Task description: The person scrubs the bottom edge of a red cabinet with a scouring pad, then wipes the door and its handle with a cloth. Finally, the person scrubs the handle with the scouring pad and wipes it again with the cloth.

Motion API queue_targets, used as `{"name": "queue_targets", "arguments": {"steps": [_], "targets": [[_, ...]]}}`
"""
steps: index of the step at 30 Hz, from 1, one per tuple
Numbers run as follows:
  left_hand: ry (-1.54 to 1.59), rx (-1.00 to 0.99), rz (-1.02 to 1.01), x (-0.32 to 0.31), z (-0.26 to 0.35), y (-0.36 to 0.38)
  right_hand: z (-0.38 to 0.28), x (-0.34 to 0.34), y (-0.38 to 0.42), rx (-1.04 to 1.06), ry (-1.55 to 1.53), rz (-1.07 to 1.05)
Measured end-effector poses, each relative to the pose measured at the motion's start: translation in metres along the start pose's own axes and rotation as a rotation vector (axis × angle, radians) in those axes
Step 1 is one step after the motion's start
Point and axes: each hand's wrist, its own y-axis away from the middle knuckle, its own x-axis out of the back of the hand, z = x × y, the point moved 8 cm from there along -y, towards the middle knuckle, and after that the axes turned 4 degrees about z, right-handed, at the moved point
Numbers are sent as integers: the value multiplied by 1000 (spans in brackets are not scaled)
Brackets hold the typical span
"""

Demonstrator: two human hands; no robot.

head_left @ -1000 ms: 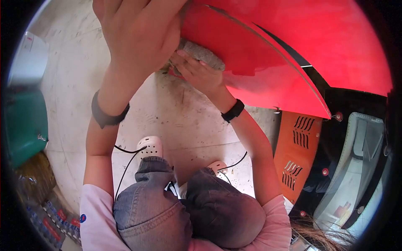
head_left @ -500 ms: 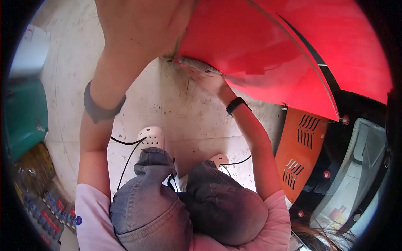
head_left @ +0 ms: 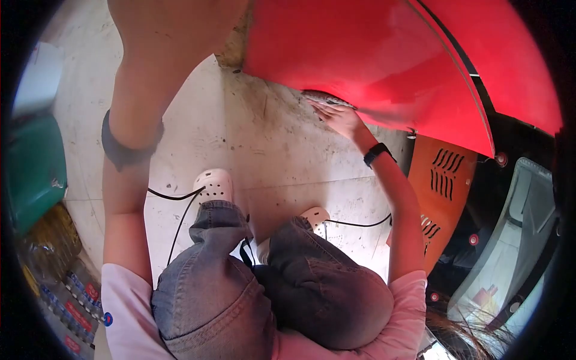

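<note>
My right hand (head_left: 341, 119) presses a folded grey, patterned cloth (head_left: 329, 99) against the lower edge of a big glossy red panel (head_left: 354, 54). Its fingers lie along the cloth, and a black band sits at that wrist. At the upper left, my left hand (head_left: 186, 27) reaches up beside the panel's left end. The top of the view cuts off its fingers, so what they touch is hidden. A dark band (head_left: 132, 141) circles my left forearm.
Worn pale flooring (head_left: 282, 150) lies under my white clogs (head_left: 213, 185). An orange slotted panel (head_left: 441, 174) and a dark-framed window-like part (head_left: 510, 240) stand at right. A green container (head_left: 36, 171) and packed bottles (head_left: 78, 300) stand at left. A black cord (head_left: 174, 197) passes by my feet.
My right hand and the cloth have slid rightward along the red panel's lower edge. My left arm appears slightly farther left, and the whole view has shifted a little.
</note>
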Motion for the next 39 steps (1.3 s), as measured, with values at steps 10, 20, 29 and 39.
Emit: {"name": "queue_targets", "arguments": {"steps": [10,20,29,39], "targets": [[-12,-14,6,2,3,-5,9,-10,110,-128,-484,-99],[-17,-13,27,5,8,-10,33,-37,252,-1082,-1012,-482],[-11,-44,37,3,10,-18,-33,34,227,-2391,-2861,518],[-22,-71,64,6,8,-26,20,107,136,-2101,-3532,986]]}}
